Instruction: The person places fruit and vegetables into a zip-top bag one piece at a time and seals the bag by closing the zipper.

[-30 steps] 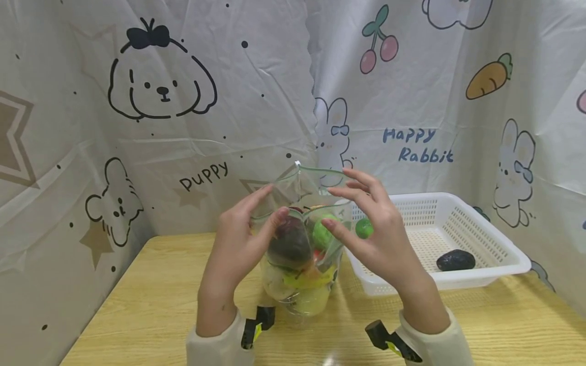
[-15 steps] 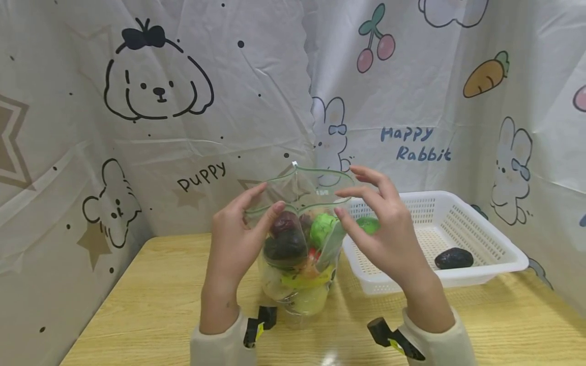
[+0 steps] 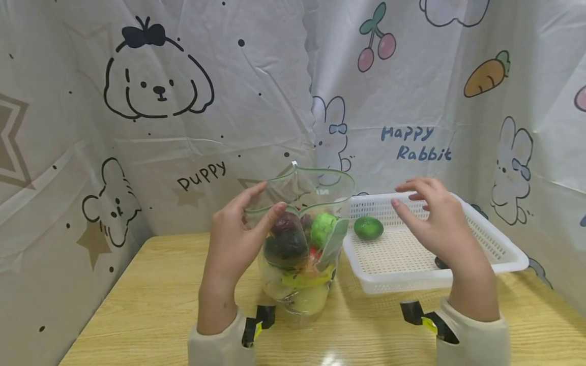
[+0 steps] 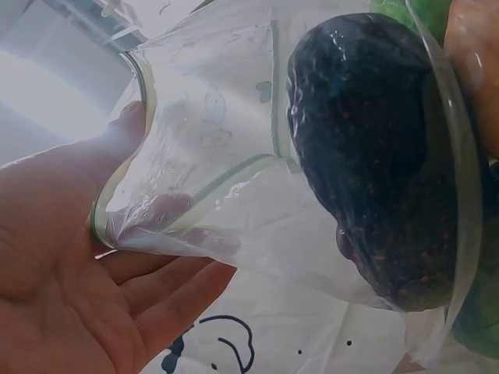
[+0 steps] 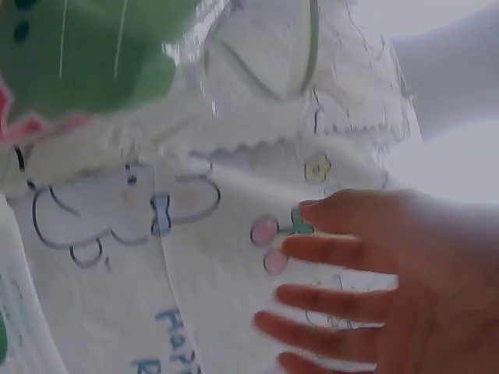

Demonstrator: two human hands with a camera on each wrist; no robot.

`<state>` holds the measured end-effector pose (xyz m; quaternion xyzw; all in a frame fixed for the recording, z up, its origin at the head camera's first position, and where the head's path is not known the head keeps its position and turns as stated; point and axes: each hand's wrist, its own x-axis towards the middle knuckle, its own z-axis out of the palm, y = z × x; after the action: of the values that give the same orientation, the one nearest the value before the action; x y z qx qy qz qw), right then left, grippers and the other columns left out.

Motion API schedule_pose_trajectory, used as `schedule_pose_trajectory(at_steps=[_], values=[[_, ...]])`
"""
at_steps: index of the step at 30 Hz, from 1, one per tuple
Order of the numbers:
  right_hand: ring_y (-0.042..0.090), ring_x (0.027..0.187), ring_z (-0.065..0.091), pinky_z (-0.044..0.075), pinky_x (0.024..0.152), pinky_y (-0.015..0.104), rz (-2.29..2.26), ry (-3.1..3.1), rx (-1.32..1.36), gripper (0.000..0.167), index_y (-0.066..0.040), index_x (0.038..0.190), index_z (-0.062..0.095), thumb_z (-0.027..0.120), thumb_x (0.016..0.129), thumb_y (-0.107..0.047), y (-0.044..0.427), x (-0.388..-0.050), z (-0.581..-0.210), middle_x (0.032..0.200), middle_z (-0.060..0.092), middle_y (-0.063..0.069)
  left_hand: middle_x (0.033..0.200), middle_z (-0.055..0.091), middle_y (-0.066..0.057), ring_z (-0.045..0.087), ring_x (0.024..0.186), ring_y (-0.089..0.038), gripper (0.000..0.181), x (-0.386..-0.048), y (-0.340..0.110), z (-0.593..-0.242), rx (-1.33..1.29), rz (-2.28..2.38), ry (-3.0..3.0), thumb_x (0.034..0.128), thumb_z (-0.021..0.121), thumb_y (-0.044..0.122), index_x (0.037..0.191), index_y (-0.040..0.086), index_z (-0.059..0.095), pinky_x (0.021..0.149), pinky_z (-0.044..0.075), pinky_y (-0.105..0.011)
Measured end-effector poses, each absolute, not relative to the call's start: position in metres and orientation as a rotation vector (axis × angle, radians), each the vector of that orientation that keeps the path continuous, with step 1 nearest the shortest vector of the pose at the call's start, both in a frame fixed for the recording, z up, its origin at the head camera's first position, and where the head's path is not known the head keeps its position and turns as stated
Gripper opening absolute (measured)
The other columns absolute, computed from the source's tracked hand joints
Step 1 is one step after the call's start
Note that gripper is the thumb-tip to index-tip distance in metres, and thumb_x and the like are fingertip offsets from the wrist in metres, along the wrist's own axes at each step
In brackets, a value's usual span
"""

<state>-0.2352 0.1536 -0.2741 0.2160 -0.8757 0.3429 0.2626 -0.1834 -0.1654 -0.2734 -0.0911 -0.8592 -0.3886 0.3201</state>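
A clear zip bag (image 3: pixel 293 300) with a green-edged mouth stands upright on the table, its mouth spread wide. Inside are several fruits and vegetables, among them a dark avocado-like fruit (image 4: pixel 374 164), a bright green piece (image 3: pixel 323 230) and yellow ones lower down. My left hand (image 3: pixel 235 236) curves round the left side of the bag's mouth, thumb at the front rim and fingers at the back. To the right, my right hand (image 3: pixel 439 223) hangs over the white basket with spread fingers, touching nothing visible. A green lime-like fruit (image 3: pixel 368 228) lies in that basket.
The white perforated basket (image 3: pixel 389 282) stands right of the bag. A dark fruit (image 3: pixel 441 263) in it is mostly hidden behind my right wrist. Below spreads a wooden table (image 3: pixel 151 305), with a printed curtain (image 3: pixel 256 122) behind and at the sides.
My right hand has left the right side of the bag's mouth and moved right over the basket, uncovering the green fruit and covering the dark one. The left hand stays at the bag.
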Motion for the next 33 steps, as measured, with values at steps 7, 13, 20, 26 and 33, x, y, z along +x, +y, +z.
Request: schedule_pose_trajectory(at_steps=[7,13,20,26,33], values=[[0.056,0.116,0.055,0.051,0.087,0.068,0.762,-2.895,0.375,0.059,0.006,0.141,0.047,0.051,0.106,-0.041,0.209,-0.250,-0.291,0.138,0.048,0.037,0.140,0.062,-0.005,0.026,0.041,-0.009,0.058,-0.183,-0.166,-0.273,-0.233,-1.024,-2.271,0.0942,0.071,0.047,0.143,0.016,0.059,0.046,0.037,-0.028],[0.056,0.105,0.058,0.054,0.081,0.067,0.673,-3.099,0.259,0.068,0.017,0.139,0.041,0.053,0.105,-0.041,0.243,-0.264,-0.312,0.127,0.049,0.046,0.139,0.063,-0.005,0.026,0.042,-0.010,0.058,-0.183,-0.166,-0.272,-0.243,-1.020,-2.265,0.0939,0.071,0.046,0.142,0.016,0.060,0.047,0.037,-0.029],[0.046,0.096,0.067,0.057,0.082,0.058,0.777,-3.237,0.196,0.072,0.020,0.138,0.040,0.057,0.103,-0.041,0.253,-0.283,-0.335,0.135,0.042,0.047,0.138,0.064,-0.005,0.028,0.042,-0.011,0.058,-0.184,-0.166,-0.272,-0.258,-1.023,-2.255,0.0938,0.071,0.047,0.141,0.015,0.061,0.049,0.037,-0.029],[0.050,0.107,0.059,0.053,0.088,0.061,0.758,-3.299,0.171,0.074,0.019,0.139,0.041,0.055,0.103,-0.044,0.248,-0.292,-0.344,0.137,0.043,0.044,0.139,0.063,-0.004,0.028,0.043,-0.010,0.057,-0.183,-0.166,-0.272,-0.250,-1.018,-2.264,0.0939,0.072,0.045,0.142,0.016,0.060,0.048,0.037,-0.029],[0.045,0.106,0.056,0.050,0.091,0.060,0.785,-3.320,0.104,0.074,0.020,0.140,0.042,0.057,0.102,-0.042,0.244,-0.294,-0.348,0.134,0.049,0.041,0.139,0.063,-0.004,0.027,0.042,-0.010,0.057,-0.182,-0.167,-0.272,-0.250,-1.021,-2.268,0.0943,0.071,0.046,0.142,0.016,0.060,0.046,0.037,-0.029]])
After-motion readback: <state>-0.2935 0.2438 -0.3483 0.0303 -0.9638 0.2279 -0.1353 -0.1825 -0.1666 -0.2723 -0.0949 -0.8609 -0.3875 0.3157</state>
